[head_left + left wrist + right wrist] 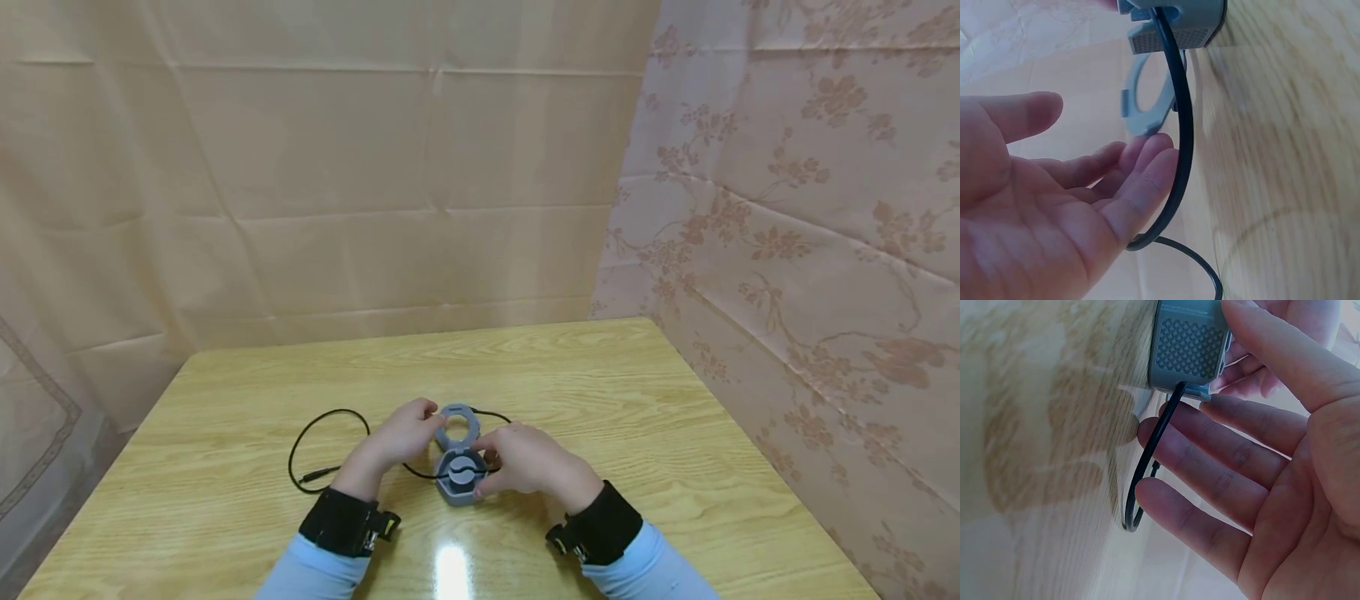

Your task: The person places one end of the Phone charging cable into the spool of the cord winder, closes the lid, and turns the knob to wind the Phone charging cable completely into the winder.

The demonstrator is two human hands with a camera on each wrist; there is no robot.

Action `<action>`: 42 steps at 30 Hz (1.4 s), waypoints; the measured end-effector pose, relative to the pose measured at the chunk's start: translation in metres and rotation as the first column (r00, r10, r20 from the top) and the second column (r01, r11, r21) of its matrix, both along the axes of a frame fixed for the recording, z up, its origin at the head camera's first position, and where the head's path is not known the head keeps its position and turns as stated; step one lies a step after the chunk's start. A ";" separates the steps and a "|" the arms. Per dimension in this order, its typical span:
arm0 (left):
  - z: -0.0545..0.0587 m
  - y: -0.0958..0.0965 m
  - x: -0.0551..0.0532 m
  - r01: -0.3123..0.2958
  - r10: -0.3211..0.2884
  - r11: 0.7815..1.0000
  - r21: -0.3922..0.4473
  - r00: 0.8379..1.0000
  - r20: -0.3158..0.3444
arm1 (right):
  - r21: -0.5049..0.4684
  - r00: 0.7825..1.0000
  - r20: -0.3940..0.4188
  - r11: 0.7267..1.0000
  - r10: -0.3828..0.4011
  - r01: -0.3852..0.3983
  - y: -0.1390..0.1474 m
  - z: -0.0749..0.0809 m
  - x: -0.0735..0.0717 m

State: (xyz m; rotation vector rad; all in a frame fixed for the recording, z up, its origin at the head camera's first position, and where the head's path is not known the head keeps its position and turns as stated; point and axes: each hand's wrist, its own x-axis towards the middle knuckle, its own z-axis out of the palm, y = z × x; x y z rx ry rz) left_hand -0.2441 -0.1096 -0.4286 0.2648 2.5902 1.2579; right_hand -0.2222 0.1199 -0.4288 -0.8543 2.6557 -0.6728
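Note:
A grey cable winder case lies on the table with its ring-shaped lid swung back on the far side. Inside it sits a round spool, and a black cable runs across it and out both sides. My right hand holds the case at its right side, the thumb near the front and the index finger by the hinge; its other fingers are spread beside the cable. My left hand is at the lid's left, fingertips touching or very near the ring, thumb apart.
To the left, the cable makes a wide loop on the wooden table, with its plug end inside the loop. Another stretch of cable shows behind the right hand. A beige curtain hangs behind the table, and a floral one hangs at the right.

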 end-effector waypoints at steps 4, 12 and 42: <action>-0.002 0.000 -0.001 0.008 -0.008 1.000 -0.005 0.999 -0.037 | -0.008 1.000 0.023 1.000 -0.003 0.004 0.001 -0.001 -0.001; 0.000 -0.001 -0.002 -0.024 0.024 1.000 0.004 0.994 -0.104 | -0.021 0.999 0.044 1.000 -0.006 0.007 0.002 -0.001 -0.003; 0.010 -0.010 0.002 0.136 -0.140 0.990 -0.047 0.983 -0.116 | -0.074 0.998 0.064 0.997 0.017 -0.013 0.005 -0.002 -0.007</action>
